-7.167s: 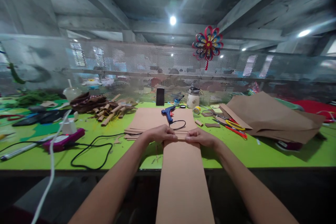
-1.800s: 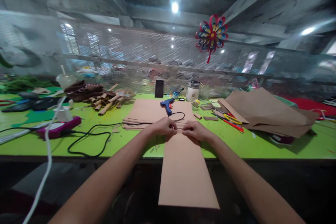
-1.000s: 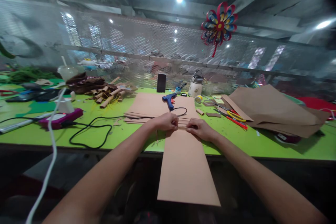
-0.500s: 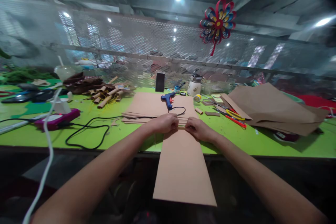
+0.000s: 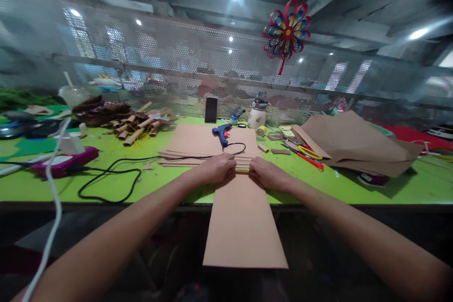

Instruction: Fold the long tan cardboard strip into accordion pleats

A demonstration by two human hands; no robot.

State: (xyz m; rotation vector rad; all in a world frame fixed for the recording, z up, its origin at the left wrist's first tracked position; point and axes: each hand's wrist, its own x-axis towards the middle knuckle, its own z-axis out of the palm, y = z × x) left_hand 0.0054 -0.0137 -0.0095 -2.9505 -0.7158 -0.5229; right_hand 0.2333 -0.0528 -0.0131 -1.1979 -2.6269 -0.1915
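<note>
A long tan cardboard strip (image 5: 243,226) hangs from the green table's front edge (image 5: 336,196) toward me. My left hand (image 5: 216,170) and my right hand (image 5: 268,175) lie side by side on its far end, fingers curled down and pinching a narrow rolled edge of the strip. Just beyond my fingers is a stack of tan cardboard sheets (image 5: 198,144). A blue glue gun (image 5: 221,133) rests on that stack, its black cord looping close to my hands.
Small cardboard rolls (image 5: 136,128) are piled at the left, with a pink power strip (image 5: 63,160) and black cable (image 5: 109,181). Brown paper sheets (image 5: 357,144), scissors (image 5: 307,155) and a white jar (image 5: 257,115) lie to the right. A mesh screen backs the table.
The strip's free end has crept upward as its far end was rolled between my fingers. My hands stay together at the same spot, and the view has shifted a little.
</note>
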